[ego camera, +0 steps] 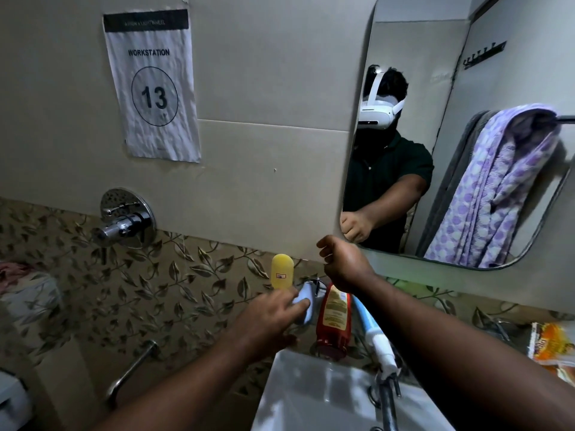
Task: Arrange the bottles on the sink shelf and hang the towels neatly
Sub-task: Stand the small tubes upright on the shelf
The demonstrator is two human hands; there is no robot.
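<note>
A yellow bottle (pixel 281 271) stands upright at the left end of the sink shelf. My left hand (pixel 270 321) grips a pale blue-white bottle (pixel 306 298) right beside it. A red bottle (pixel 334 321) with a yellow label stands to the right, and a blue-and-white tube (pixel 371 331) leans next to that. My right hand (pixel 343 264) hovers above the red bottle near the mirror's lower corner, fingers curled loosely around nothing. A purple dotted towel (pixel 494 194) and a grey one hang on a rail, seen in the mirror (pixel 441 73).
The white basin (pixel 311 396) with its tap (pixel 387 399) lies below the shelf. An orange packet (pixel 552 346) lies at the far right. A chrome shower mixer (pixel 126 220) and spout (pixel 132 368) jut from the left wall. A paper sign hangs above.
</note>
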